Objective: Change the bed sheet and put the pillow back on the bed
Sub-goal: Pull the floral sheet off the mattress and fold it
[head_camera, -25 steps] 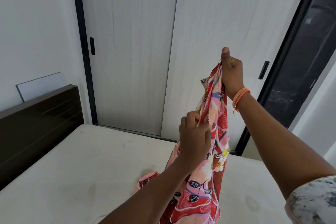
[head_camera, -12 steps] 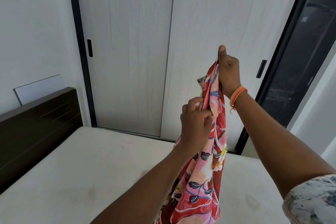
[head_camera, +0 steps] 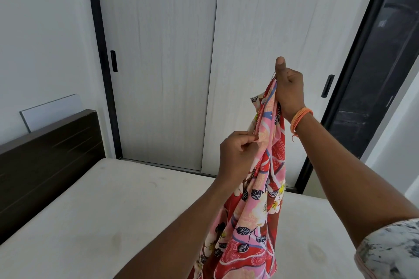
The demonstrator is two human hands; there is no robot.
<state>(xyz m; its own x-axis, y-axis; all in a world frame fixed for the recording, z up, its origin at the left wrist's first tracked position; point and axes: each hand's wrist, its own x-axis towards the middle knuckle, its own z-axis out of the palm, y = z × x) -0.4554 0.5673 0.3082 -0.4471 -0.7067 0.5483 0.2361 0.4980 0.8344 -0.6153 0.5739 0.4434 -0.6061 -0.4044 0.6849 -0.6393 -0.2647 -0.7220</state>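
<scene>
Right hand (head_camera: 289,92) raised, fist clamping gathered top of floral sheet (head_camera: 256,206), thumb up. Left hand (head_camera: 238,154) lower, pinching sheet edge. Sheet hangs bunched between hands, above bare mattress (head_camera: 102,210). Old sheet apparently off; spreading and tucking left, pillow not in view.

Bare mattress (head_camera: 95,215) open from 7 to 10 o'clock of the hands, nothing lying on that stretch. Dark headboard (head_camera: 45,154) walling off the 9 o'clock edge, a white board (head_camera: 52,111) propped behind it. Wardrobe doors (head_camera: 158,63) closing off 12 o'clock just past the far mattress edge. Hanging sheet (head_camera: 260,199) draped down at 6 o'clock between both forearms, blocking the middle. Dark doorway frame (head_camera: 353,75) at 2 o'clock. Open air above the mattress at 10 to 11 o'clock.
</scene>
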